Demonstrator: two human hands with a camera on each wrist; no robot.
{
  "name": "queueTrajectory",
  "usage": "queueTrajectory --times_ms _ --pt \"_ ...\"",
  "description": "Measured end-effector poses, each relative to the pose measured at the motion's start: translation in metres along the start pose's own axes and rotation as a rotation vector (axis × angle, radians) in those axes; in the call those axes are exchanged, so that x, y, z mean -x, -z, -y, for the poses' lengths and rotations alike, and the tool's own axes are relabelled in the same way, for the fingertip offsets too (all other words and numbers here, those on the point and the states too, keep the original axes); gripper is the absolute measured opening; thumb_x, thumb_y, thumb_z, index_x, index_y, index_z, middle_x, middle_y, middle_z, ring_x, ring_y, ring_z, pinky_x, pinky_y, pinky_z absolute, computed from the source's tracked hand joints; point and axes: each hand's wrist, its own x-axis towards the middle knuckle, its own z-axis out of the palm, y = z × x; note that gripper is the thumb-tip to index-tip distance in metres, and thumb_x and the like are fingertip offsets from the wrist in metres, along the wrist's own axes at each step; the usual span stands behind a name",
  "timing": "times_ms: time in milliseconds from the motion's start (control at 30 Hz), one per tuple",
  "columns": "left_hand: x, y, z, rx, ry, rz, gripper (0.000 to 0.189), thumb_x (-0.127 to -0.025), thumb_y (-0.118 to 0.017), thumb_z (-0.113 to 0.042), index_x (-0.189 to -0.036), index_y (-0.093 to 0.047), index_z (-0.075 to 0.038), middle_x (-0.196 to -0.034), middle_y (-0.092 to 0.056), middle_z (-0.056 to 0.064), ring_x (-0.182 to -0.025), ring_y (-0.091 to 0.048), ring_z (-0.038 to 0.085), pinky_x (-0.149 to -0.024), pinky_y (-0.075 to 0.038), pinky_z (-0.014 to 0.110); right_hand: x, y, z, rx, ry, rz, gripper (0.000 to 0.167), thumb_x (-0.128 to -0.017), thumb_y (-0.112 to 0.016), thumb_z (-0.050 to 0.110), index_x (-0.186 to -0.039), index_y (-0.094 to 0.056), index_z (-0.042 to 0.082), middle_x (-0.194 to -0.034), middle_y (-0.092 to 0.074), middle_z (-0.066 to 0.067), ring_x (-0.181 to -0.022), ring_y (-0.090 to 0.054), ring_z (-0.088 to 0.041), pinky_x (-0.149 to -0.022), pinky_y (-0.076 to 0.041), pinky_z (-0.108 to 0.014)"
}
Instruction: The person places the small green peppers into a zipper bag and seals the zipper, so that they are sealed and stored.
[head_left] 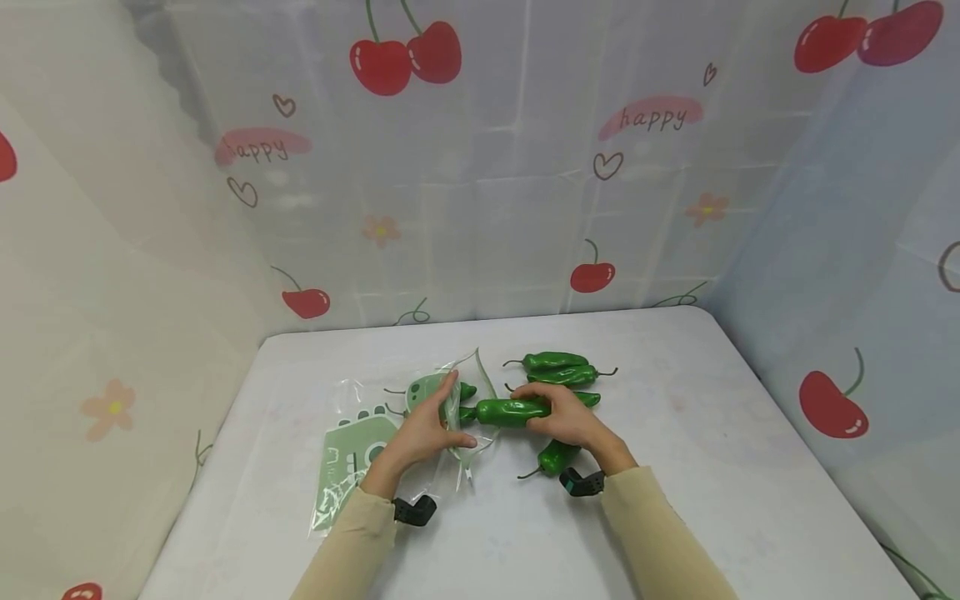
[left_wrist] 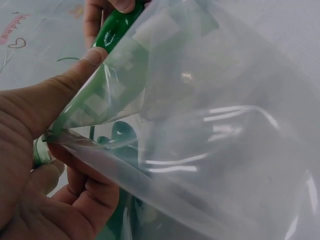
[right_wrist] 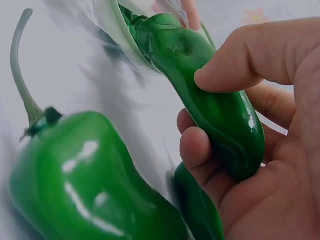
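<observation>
The right hand [head_left: 562, 413] pinches a green chili pepper [head_left: 502, 412], likely light and slick, best held toward its right end. The left hand's [head_left: 422, 431] grip on the flimsy plastic bag [left_wrist: 225, 150] is unclear.

Passage lies over the smooth white tabletop [head_left: 720, 467] to the right of the glossy, long green peppers [head_left: 557, 362]; leftward, the clear, green-rimmed plastic bag [left_wrist: 225, 150] blocks the way.

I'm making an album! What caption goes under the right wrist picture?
A right hand grips a shiny green pepper at the mouth of a clear bag.
</observation>
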Motion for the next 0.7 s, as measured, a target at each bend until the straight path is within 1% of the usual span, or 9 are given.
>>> queueTrajectory --times_ms 67,133,200,300,433,500,600,700 --pt "0.0 0.0 -0.001 0.001 0.001 -0.002 0.125 -0.067 -0.097 -0.035 -0.166 -0.02 -0.031 -0.169 -0.029 0.008 -0.121 -0.056 0.028 -0.109 -0.044 0.051 0.0 -0.001 0.001 -0.018 0.005 0.001 0.047 -0.083 -0.072 0.003 -0.127 -0.071 0.019 -0.125 -0.07 -0.004 -0.109 -0.06 -0.02 -0.096 -0.048 -0.042" --pt "0.0 0.0 -0.001 0.0 0.0 -0.003 0.125 -0.068 -0.097 -0.034 -0.166 -0.021 -0.031 -0.169 -0.029 0.008 -0.133 -0.052 0.028 -0.113 -0.042 0.052 -0.001 -0.002 0.002 -0.029 0.001 0.0 0.046 -0.084 -0.072 0.003 -0.127 -0.071 0.019 -0.125 -0.07 -0.004 -0.109 -0.061 -0.02 -0.097 -0.049 -0.043" --pt "0.0 0.0 -0.001 0.004 0.0 -0.002 0.125 -0.068 -0.098 -0.033 -0.166 -0.021 -0.03 -0.169 -0.029 0.008 -0.138 -0.049 0.031 -0.114 -0.04 0.054 -0.001 -0.004 0.002 -0.042 -0.004 0.001 0.046 -0.084 -0.072 0.003 -0.127 -0.071 0.018 -0.125 -0.07 -0.004 -0.109 -0.061 -0.02 -0.098 -0.049 -0.044" --pt "0.0 -0.001 -0.001 0.007 0.001 0.0 0.125 -0.068 -0.097 -0.033 -0.166 -0.021 -0.028 -0.169 -0.028 0.008 -0.141 -0.047 0.031 -0.115 -0.04 0.054 -0.001 -0.005 0.003 -0.054 -0.01 -0.003 0.045 -0.085 -0.072 0.002 -0.127 -0.071 0.018 -0.127 -0.069 -0.005 -0.109 -0.06 -0.022 -0.097 -0.049 -0.045" --pt "0.0 -0.001 0.0 0.018 0.0 0.005 0.125 -0.068 -0.098 -0.032 -0.166 -0.021 -0.026 -0.169 -0.029 0.009 -0.136 -0.049 0.031 -0.113 -0.041 0.054 -0.002 -0.006 0.002 -0.059 0.019 -0.011 0.043 -0.087 -0.074 0.003 -0.127 -0.071 0.017 -0.129 -0.067 -0.008 -0.112 -0.06 -0.024 -0.098 -0.049 -0.046" --pt "0.0 0.0 0.0 0.019 -0.001 0.007 0.125 -0.068 -0.098 -0.032 -0.166 -0.021 -0.026 -0.169 -0.029 0.009 -0.138 -0.048 0.031 -0.114 -0.04 0.054 -0.002 -0.007 0.002 -0.062 0.041 -0.015 0.042 -0.087 -0.076 0.004 -0.128 -0.071 0.016 -0.13 -0.067 -0.008 -0.114 -0.061 -0.024 -0.099 -0.049 -0.046" --pt "0.0 0.0 -0.001 0.014 -0.001 0.009 0.125 -0.068 -0.098 -0.033 -0.166 -0.021 -0.026 -0.169 -0.029 0.009 -0.145 -0.044 0.034 -0.116 -0.038 0.056 -0.003 -0.009 0.002 -0.082 0.06 -0.015 0.041 -0.088 -0.077 0.006 -0.128 -0.071 0.016 -0.131 -0.067 -0.008 -0.115 -0.062 -0.025 -0.099 -0.05 -0.046" --pt "-0.001 0.0 -0.001 0.002 0.0 0.008 0.125 -0.068 -0.097 -0.034 -0.166 -0.021 -0.028 -0.169 -0.029 0.009 -0.151 -0.035 0.036 -0.119 -0.035 0.056 -0.004 -0.011 0.001 -0.122 0.057 -0.007 0.041 -0.089 -0.078 0.006 -0.128 -0.071 0.017 -0.134 -0.067 -0.007 -0.12 -0.062 -0.026 -0.101 -0.05 -0.048"
